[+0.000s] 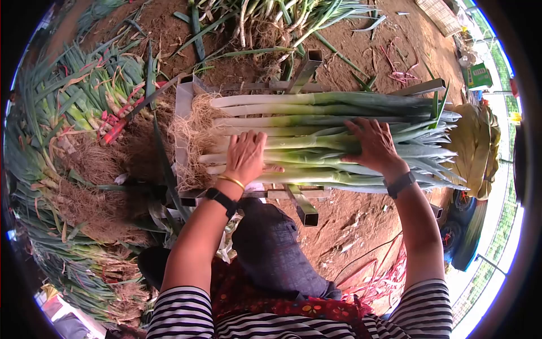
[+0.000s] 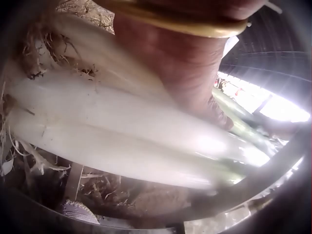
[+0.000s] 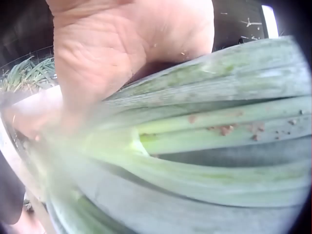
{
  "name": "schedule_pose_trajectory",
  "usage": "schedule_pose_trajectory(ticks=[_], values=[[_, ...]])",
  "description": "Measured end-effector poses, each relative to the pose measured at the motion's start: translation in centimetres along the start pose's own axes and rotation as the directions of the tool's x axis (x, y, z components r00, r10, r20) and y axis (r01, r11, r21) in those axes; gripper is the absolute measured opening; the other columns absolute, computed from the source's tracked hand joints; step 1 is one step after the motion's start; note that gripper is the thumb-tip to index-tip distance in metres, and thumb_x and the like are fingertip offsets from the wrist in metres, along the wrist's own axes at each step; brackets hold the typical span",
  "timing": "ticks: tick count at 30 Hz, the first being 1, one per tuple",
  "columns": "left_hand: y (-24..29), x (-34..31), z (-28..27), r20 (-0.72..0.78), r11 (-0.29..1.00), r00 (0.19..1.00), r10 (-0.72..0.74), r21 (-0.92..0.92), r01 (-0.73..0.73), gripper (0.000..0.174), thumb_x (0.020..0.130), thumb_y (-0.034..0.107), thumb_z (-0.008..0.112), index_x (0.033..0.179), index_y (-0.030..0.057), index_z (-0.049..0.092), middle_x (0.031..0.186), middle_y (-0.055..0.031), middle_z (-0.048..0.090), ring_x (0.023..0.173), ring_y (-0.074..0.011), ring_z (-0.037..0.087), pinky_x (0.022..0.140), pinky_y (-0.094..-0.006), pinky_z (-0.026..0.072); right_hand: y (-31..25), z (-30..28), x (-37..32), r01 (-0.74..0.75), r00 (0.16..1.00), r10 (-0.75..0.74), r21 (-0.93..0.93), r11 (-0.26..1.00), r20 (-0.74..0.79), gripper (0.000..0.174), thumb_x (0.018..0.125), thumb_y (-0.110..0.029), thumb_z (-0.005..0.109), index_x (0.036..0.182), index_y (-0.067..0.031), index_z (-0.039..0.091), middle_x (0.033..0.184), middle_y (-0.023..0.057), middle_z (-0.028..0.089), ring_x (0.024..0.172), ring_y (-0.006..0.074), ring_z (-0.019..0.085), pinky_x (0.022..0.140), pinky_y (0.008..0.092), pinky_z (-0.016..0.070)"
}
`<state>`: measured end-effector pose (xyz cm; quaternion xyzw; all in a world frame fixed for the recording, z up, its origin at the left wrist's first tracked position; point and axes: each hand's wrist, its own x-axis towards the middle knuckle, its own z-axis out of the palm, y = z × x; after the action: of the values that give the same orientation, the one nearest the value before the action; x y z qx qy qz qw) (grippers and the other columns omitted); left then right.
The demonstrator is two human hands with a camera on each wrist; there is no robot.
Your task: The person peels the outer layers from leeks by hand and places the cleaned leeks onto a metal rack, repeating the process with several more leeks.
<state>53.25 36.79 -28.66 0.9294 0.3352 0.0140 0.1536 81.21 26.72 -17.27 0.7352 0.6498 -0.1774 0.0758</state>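
Observation:
Several long leeks (image 1: 305, 125) lie side by side across a metal frame (image 1: 183, 101), roots to the left and green leaves to the right. The left hand (image 1: 246, 156) rests on the white stalks near the roots, fingers extended and thumb pointing right. On the green part the right hand (image 1: 374, 143) lies with its fingers spread. White stalks (image 2: 107, 122) pass under the left hand (image 2: 170, 63) in the left wrist view. In the right wrist view, the right hand (image 3: 107, 53) touches the green leaves (image 3: 219, 122), which have bits of soil on them.
Piles of leeks with roots (image 1: 84, 152) cover the ground at the left, and another bunch (image 1: 265, 28) lies at the top. Square metal posts (image 1: 307, 213) stick out from the frame. Red string (image 1: 372, 277) lies on the soil at lower right, and an olive cloth (image 1: 480, 147) is beyond the leaf tips.

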Motion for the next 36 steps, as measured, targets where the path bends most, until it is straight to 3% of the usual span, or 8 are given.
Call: schedule_pose_trajectory(ticks=[7, 8, 17, 19, 22, 26, 29, 36], values=[[-2.4, 0.6, 1.0, -0.030, 1.000, 0.999, -0.019, -0.003, 0.019, 0.097, 0.054, 0.084, 0.051, 0.106, 0.0028, 0.051, 0.100, -0.0140, 0.060, 0.098, -0.0298, 0.056, 0.085, -0.0442, 0.0397, 2.3, 5.2, -0.5, 0.156, 0.941, -0.188, -0.134, 0.979, -0.282, 0.070, 0.066, -0.051, 0.070, 0.126, -0.0216, 0.051, 0.123, 0.0066, 0.047, 0.109, 0.0267, 0.046, 0.093, 0.0427, 0.0327], [-3.5, 0.4, 1.0, 0.118, 0.992, 0.988, -0.096, -0.076, 0.106, 0.097, 0.055, 0.085, 0.049, 0.106, 0.0027, 0.052, 0.096, -0.0146, 0.062, 0.094, -0.0311, 0.058, 0.082, -0.0445, 0.0426, 2.3, 5.7, -0.7, 0.148, 0.937, -0.181, -0.128, 0.981, -0.300, 0.062, 0.068, -0.048, 0.069, 0.123, -0.0233, 0.054, 0.119, 0.0046, 0.049, 0.107, 0.0245, 0.048, 0.092, 0.0417, 0.0340], [-2.7, 2.0, -2.6, 0.397, 0.932, 0.876, -0.273, -0.118, 0.344, 0.084, 0.060, 0.082, 0.051, 0.090, 0.0049, 0.063, 0.088, -0.0179, 0.066, 0.083, -0.0317, 0.064, 0.079, -0.0435, 0.0465, 1.1, 1.0, -0.4, 0.229, 0.967, -0.245, -0.185, 0.956, -0.070, 0.040, 0.080, -0.042, 0.061, 0.109, -0.0143, 0.059, 0.098, 0.0079, 0.060, 0.086, 0.0277, 0.061, 0.073, 0.0397, 0.0438], [-2.8, 2.1, -2.6, 0.209, 0.971, 0.952, -0.225, -0.035, 0.237, 0.079, 0.059, 0.080, 0.057, 0.090, 0.0071, 0.060, 0.084, -0.0133, 0.066, 0.083, -0.0289, 0.062, 0.082, -0.0432, 0.0419, 1.7, 0.6, 1.0, 0.319, 0.927, -0.334, -0.107, 0.942, -0.169, 0.034, 0.083, -0.042, 0.058, 0.096, -0.0099, 0.059, 0.081, 0.0090, 0.062, 0.078, 0.0290, 0.062, 0.068, 0.0423, 0.0438], [-2.2, 1.5, -2.0, 0.010, 0.968, 0.968, -0.249, -0.005, 0.249, 0.069, 0.057, 0.069, 0.068, 0.091, 0.0105, 0.054, 0.087, -0.0081, 0.060, 0.087, -0.0264, 0.056, 0.084, -0.0426, 0.0375, 1.2, -1.1, 2.1, 0.332, 0.935, -0.347, -0.155, 0.930, -0.079, 0.037, 0.083, -0.044, 0.058, 0.094, -0.0091, 0.061, 0.079, 0.0116, 0.063, 0.081, 0.0304, 0.061, 0.068, 0.0420, 0.0442], [-0.6, -0.1, 0.1, -0.316, 0.961, 0.914, -0.253, 0.027, 0.275, 0.058, 0.055, 0.051, 0.077, 0.094, 0.0147, 0.053, 0.093, -0.0033, 0.050, 0.090, -0.0262, 0.048, 0.082, -0.0431, 0.0378, 3.3, 0.9, 4.5, 0.190, 0.967, -0.213, 0.163, 0.968, 0.140, 0.042, 0.083, -0.049, 0.057, 0.094, -0.0091, 0.064, 0.087, 0.0137, 0.065, 0.086, 0.0326, 0.061, 0.072, 0.0403, 0.0454], [-0.2, -0.6, 1.1, -0.377, 0.965, 0.896, -0.235, 0.021, 0.261, 0.050, 0.059, 0.047, 0.076, 0.091, 0.0152, 0.054, 0.093, -0.0028, 0.051, 0.090, -0.0252, 0.048, 0.080, -0.0419, 0.0391, 3.7, 1.6, 4.5, 0.292, 0.939, -0.327, 0.264, 0.919, 0.102, 0.042, 0.080, -0.048, 0.061, 0.098, -0.0100, 0.064, 0.088, 0.0139, 0.065, 0.088, 0.0320, 0.061, 0.076, 0.0402, 0.0453], [0.1, -1.5, 2.8, -0.354, 0.985, 0.924, -0.141, -0.139, 0.097, 0.028, 0.073, 0.032, 0.070, 0.083, 0.0100, 0.055, 0.092, -0.0082, 0.055, 0.085, -0.0259, 0.053, 0.079, -0.0399, 0.0419, 1.2, 1.5, 4.2, 0.237, 0.943, -0.252, -0.093, 0.967, -0.219, 0.020, 0.087, -0.029, 0.055, 0.089, -0.0101, 0.060, 0.073, 0.0142, 0.063, 0.073, 0.0331, 0.061, 0.065, 0.0448, 0.0449]])
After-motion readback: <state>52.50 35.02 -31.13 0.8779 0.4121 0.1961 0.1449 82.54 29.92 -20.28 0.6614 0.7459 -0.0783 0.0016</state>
